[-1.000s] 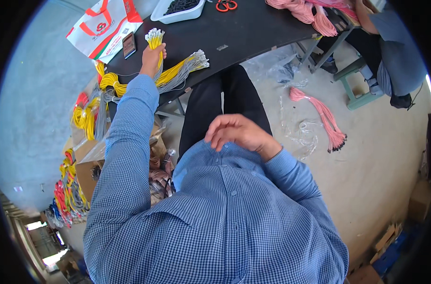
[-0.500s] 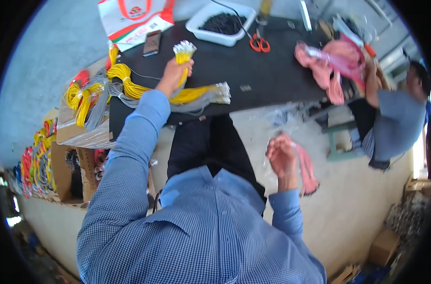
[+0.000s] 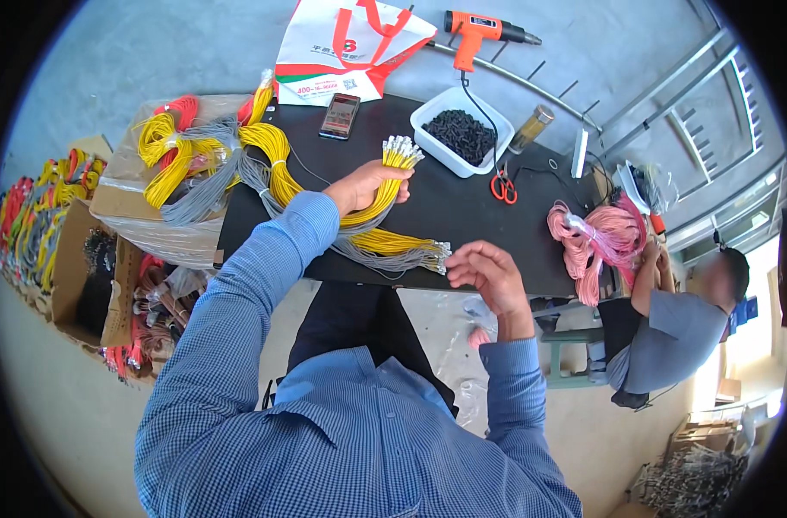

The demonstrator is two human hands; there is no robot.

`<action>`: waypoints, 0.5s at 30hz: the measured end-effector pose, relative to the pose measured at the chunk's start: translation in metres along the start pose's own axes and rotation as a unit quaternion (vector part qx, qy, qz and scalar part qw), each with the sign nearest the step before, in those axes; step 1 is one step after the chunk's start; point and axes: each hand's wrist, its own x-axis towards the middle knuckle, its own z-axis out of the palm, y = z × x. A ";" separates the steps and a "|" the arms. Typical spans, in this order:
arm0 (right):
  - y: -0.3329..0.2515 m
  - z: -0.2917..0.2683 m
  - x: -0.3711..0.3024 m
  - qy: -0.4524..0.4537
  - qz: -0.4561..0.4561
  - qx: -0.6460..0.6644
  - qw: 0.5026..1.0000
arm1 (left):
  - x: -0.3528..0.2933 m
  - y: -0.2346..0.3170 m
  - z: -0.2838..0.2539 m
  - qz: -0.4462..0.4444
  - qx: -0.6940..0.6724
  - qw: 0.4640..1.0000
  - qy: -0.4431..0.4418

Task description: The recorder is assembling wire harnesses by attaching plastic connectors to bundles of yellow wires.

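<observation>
The person's left hand (image 3: 365,184) is closed around a bunch of yellow wires (image 3: 385,186), holding it up off the black table (image 3: 462,216) with the white-tipped ends fanned out above the fist. The right hand (image 3: 490,274) hovers at the near edge of the table, fingers loosely curled and gripping nothing that I can see, just beside the tips of a second bundle of yellow and grey wires (image 3: 393,250) lying flat.

From where I stand, the risk is in that raised bunch. It is held only around its middle, and the ends already spread apart; if the fist loosens, single wires could slide out and drop among the ones on the table, mixing two lots. The long tails run back toward the big coils (image 3: 195,155) heaped on the wrapped box at the left, so a sharp lift could drag or tangle those loops.

The flat bundle's tips sit right at the table's edge, and a careless brush from the right hand could push them off onto the floor. A phone (image 3: 340,116) lies close to the trailing wires and could be swept along. The white tray of black bits (image 3: 462,129) and the red scissors (image 3: 502,186) are further off, less likely to be knocked. Another person sits to the right, busy with pink wires (image 3: 600,237), well apart from all this.
</observation>
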 end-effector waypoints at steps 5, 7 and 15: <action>-0.024 -0.006 0.083 0.016 -0.018 -0.221 0.975 | 0.010 0.029 -0.008 -0.125 0.086 0.985 -0.086; -0.020 -0.018 0.139 0.048 -0.106 -0.422 0.899 | 0.024 0.024 -0.019 -0.123 0.115 0.985 -0.046; 0.046 -0.093 0.276 0.189 -0.281 -0.716 0.610 | 0.040 -0.023 -0.028 -0.084 0.051 0.995 -0.035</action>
